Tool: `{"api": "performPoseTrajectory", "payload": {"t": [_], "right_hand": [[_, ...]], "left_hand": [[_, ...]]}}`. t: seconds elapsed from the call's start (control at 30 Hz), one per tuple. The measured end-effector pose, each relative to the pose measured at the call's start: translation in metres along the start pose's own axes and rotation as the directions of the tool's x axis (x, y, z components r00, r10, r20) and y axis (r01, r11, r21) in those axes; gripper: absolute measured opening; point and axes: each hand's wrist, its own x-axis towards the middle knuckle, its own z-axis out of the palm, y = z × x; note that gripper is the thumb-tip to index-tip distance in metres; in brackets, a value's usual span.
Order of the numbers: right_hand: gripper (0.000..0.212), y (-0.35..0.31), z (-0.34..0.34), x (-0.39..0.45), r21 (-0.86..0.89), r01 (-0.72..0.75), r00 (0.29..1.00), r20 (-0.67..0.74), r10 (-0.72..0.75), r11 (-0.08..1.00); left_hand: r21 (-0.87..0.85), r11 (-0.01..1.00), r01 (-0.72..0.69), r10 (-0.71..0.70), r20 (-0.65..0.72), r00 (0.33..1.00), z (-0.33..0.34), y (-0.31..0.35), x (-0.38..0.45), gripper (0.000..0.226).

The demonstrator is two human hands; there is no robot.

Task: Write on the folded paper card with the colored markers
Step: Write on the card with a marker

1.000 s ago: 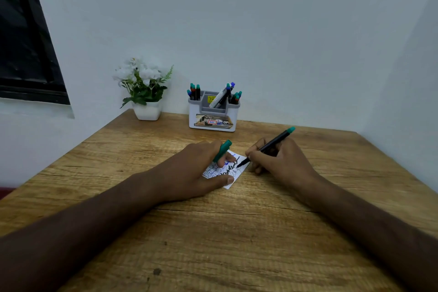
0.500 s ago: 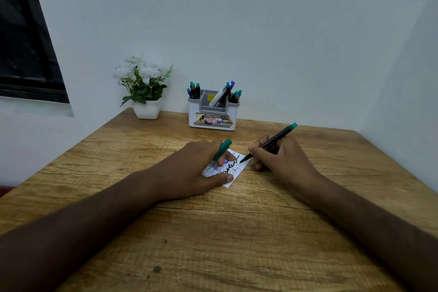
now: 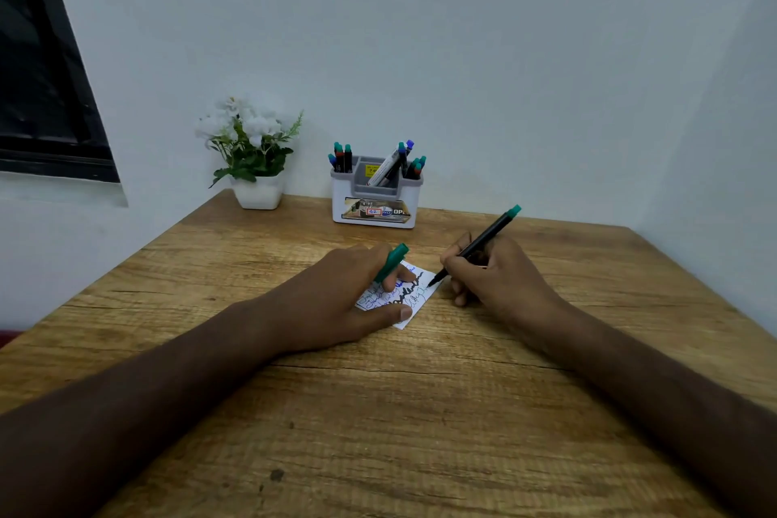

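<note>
A small white folded paper card (image 3: pixel 414 299), covered with lines of blue, red and dark scribble, lies on the wooden table (image 3: pixel 420 412). My left hand (image 3: pixel 349 299) rests on the card's left part, thumb along its near edge, and holds a green marker cap (image 3: pixel 392 263) between its fingers. My right hand (image 3: pixel 492 278) grips a black marker with a green end (image 3: pixel 479 244). Its tip touches the card's right edge.
A white and grey organiser (image 3: pixel 375 198) with several capped markers stands at the back of the table by the wall. A white pot of white flowers (image 3: pixel 252 156) sits to its left. A dark window (image 3: pixel 38 76) is at the far left.
The marker tip has moved slightly right along the card, toward its right edge. My left hand stays on the card with the cap.
</note>
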Motion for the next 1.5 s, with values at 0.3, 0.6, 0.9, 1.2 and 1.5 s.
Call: {"api": "performPoseTrajectory", "payload": {"t": [0.3, 0.6, 0.9, 1.2, 1.5], "right_hand": [[0.008, 0.0015, 0.001, 0.0, -0.036, 0.038, 0.999, 0.02, -0.037, 0.999], [0.009, 0.0034, 0.0059, 0.0021, -0.09, 0.088, 0.996, 0.04, -0.084, 0.992], [0.009, 0.0065, 0.0032, 0.0036, -0.084, 0.108, 0.993, 0.057, -0.104, 0.991], [0.009, 0.008, 0.0019, 0.0035, -0.051, 0.081, 0.997, 0.022, -0.08, 0.995], [0.007, 0.006, 0.0022, 0.0009, -0.11, 0.171, 0.981, 0.113, -0.158, 0.979]], "left_hand": [[0.016, 1.0, 0.012, -0.012, 0.01, 1.0, -0.0009, 0.0007, 0.0005, 0.025], [0.011, 1.0, 0.006, -0.006, 0.012, 1.0, -0.001, -0.0003, 0.0001, 0.027], [0.009, 1.0, 0.006, -0.006, 0.006, 1.0, 0.0, -0.0011, 0.0003, 0.029], [0.002, 1.0, 0.007, -0.007, 0.008, 1.0, 0.0002, -0.0015, 0.0009, 0.028], [-0.005, 1.0, -0.01, 0.01, -0.014, 1.0, 0.0004, -0.0029, -0.0012, 0.027]]}}
